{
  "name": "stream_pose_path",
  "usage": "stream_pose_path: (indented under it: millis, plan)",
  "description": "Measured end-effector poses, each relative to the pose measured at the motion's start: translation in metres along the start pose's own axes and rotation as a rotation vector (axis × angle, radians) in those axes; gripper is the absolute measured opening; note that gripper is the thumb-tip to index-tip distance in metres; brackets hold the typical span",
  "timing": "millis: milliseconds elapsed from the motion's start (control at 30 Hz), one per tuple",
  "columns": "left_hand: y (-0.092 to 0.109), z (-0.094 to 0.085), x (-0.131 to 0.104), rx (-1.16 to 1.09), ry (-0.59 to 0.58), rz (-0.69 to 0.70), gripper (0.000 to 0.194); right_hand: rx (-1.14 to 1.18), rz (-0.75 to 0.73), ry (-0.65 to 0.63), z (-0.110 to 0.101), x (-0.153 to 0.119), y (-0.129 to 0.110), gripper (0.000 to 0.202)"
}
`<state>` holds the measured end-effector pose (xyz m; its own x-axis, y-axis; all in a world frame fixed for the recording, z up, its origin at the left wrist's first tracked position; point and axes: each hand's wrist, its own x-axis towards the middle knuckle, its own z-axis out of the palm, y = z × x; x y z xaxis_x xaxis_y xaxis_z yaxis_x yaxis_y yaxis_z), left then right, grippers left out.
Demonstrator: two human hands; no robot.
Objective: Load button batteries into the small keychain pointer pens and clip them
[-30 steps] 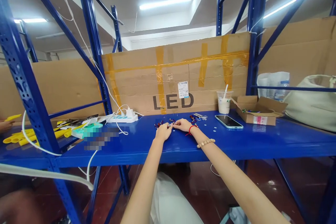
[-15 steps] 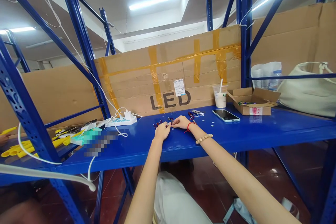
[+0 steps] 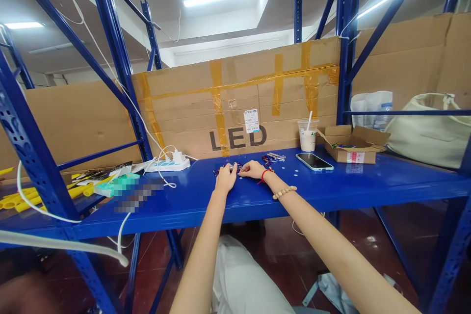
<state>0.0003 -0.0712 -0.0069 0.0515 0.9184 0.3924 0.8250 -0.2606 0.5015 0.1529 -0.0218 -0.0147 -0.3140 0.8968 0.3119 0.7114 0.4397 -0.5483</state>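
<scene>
On the blue shelf top [image 3: 206,201] both hands work close together. My left hand [image 3: 225,177] has its fingers bent down over a small cluster of dark red and blue pieces. What its fingertips grip is too small to make out. Just to the right, my right hand [image 3: 252,170] pinches thumb and fingers together beside the left fingertips; anything between them is hidden. A red string and a beaded bracelet circle the right wrist. Behind that hand lies a bunch of small wired parts [image 3: 273,158]. Several little pale discs [image 3: 296,172] are scattered to its right.
A phone [image 3: 314,161], a drink cup with a straw [image 3: 307,137] and an open cardboard box [image 3: 349,156] stand at the right. Left are a white power strip [image 3: 167,165], cables, a green packet [image 3: 117,185] and yellow tubes [image 3: 29,199]. A cardboard panel [image 3: 176,122] closes the back.
My left fingers have shifted slightly and now lie over the small pieces. The right hand stays pinched, a little apart from the left. The view has moved a little.
</scene>
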Motion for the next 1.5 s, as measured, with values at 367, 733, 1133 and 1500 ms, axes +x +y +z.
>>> stream_pose_path:
  millis: [367, 733, 1133, 1500]
  plan:
    - [0.002, -0.002, 0.0, 0.042, -0.019, 0.031, 0.038, 0.613, -0.048, 0.205, -0.008, -0.003, -0.024, 0.046]
    - [0.003, -0.003, 0.0, 0.084, -0.026, -0.037, 0.035, 0.671, -0.189, 0.056, -0.003, -0.004, -0.025, 0.041]
    - [-0.001, -0.002, 0.002, 0.071, -0.025, -0.068, 0.035, 0.577, -0.229, -0.025, -0.004, -0.005, -0.024, 0.043]
    - [0.002, -0.003, 0.001, 0.085, 0.05, -0.096, 0.037, 0.398, 0.102, 0.507, -0.012, 0.002, -0.012, 0.037]
